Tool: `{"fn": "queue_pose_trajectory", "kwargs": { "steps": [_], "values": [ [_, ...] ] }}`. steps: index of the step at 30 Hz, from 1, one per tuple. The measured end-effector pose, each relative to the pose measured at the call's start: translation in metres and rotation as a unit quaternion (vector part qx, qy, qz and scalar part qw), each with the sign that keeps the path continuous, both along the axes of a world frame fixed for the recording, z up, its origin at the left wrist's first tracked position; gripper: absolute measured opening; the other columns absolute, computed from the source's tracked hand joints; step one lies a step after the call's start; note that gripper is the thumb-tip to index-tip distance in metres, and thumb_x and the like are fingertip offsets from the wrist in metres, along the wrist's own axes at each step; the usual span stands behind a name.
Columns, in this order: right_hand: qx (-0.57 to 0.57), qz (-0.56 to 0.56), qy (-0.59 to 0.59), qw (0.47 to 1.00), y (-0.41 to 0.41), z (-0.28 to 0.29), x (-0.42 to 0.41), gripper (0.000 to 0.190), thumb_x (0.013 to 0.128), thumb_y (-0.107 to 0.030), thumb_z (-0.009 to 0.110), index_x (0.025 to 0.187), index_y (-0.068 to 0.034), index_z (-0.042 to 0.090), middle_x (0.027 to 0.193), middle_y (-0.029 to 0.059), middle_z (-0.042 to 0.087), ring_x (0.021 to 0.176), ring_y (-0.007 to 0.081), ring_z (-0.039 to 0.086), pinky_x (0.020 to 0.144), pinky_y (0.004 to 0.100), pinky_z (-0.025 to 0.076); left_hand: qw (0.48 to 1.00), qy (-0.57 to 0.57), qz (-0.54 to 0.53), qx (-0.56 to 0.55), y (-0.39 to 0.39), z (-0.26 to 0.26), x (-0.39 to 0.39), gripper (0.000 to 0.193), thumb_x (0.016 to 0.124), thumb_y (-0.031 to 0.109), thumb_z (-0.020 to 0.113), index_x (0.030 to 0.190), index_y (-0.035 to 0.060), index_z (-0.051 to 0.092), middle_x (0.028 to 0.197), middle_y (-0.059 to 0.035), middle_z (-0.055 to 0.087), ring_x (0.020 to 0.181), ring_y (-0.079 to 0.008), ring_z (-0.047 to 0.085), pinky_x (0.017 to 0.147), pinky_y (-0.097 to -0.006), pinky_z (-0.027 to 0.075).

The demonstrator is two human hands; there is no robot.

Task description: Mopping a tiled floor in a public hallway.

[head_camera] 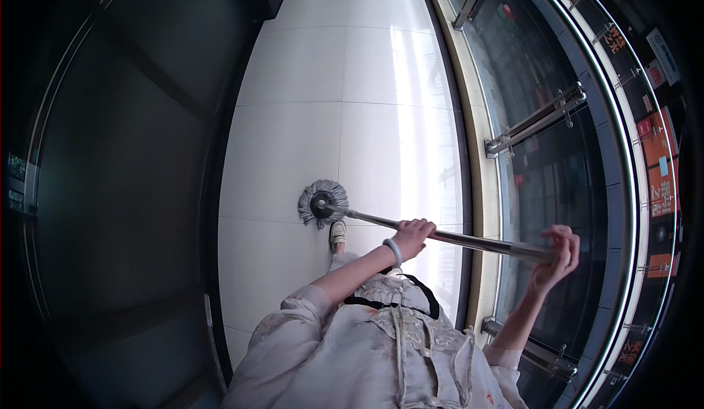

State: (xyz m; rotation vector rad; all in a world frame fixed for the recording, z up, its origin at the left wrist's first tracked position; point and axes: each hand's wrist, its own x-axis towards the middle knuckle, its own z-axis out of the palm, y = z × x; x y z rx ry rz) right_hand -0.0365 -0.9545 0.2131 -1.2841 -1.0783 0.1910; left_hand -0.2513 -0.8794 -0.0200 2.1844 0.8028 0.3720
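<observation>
A round string mop head (323, 203) with grey strands lies on the pale tiled floor (286, 150), just ahead of a light-coloured shoe (338, 235). From it a metal mop handle (467, 239) slants up to the right. My left hand (412, 238), on the arm at picture left or right I judge by the body: the arm at the right ends in my right hand (558, 255), at the handle's upper end with some fingers raised. The other hand, with a pale bangle on its wrist, grips the handle's middle.
A dark panelled wall (126, 161) runs along the left side. At the right, a beige ledge (479, 134) borders a glass balustrade with metal brackets (536, 120) and a curved metal handrail (621, 134). Bright reflections streak the floor near the ledge.
</observation>
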Motion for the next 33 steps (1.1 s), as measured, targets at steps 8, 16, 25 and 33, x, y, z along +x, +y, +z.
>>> {"fn": "queue_pose_trajectory", "kwargs": {
  "steps": [8,16,25,33],
  "values": [
    [-0.072,0.237,0.36,0.899,0.029,-0.073,-0.109,0.015,0.079,-0.009,0.059,0.069,-0.001,0.051,0.068,0.0142,0.056,0.069,0.0237,0.056,0.077,0.0383,0.045,0.965,0.131,0.211,-0.085,0.017,-0.074,-0.137,0.058,0.067,0.007,0.07,0.117,0.0161,0.042,0.12,-0.0066,0.038,0.12,-0.0293,0.034,0.099,-0.0483,0.027],
    [-0.02,0.129,0.376,0.917,-0.043,-0.067,-0.078,0.036,0.089,-0.024,0.043,0.058,-0.005,0.043,0.054,0.0073,0.044,0.055,0.0187,0.046,0.068,0.0355,0.042,0.964,0.142,0.19,-0.115,-0.022,-0.103,-0.088,0.078,0.072,0.027,0.072,0.133,0.0139,0.026,0.132,-0.0138,0.029,0.125,-0.0349,0.026,0.098,-0.0541,0.028],
    [0.11,-0.162,0.184,0.963,-0.206,0.009,0.0,0.032,0.089,-0.025,0.047,0.062,-0.011,0.036,0.051,0.0017,0.038,0.05,0.0127,0.038,0.06,0.03,0.034,0.982,0.033,-0.145,-0.113,-0.116,-0.046,0.126,0.082,0.074,0.034,0.069,0.137,0.016,0.019,0.128,-0.0161,0.03,0.125,-0.0356,0.025,0.099,-0.0527,0.025],
    [0.033,-0.294,0.116,0.948,-0.281,-0.012,-0.017,0.025,0.08,-0.018,0.06,0.066,-0.008,0.041,0.058,0.0069,0.049,0.058,0.0188,0.049,0.076,0.0365,0.038,0.952,0.074,-0.266,-0.134,-0.174,-0.053,0.259,0.065,0.074,0.016,0.069,0.129,0.0222,0.033,0.138,-0.0061,0.029,0.134,-0.03,0.021,0.103,-0.0499,0.026]
  ]
}}
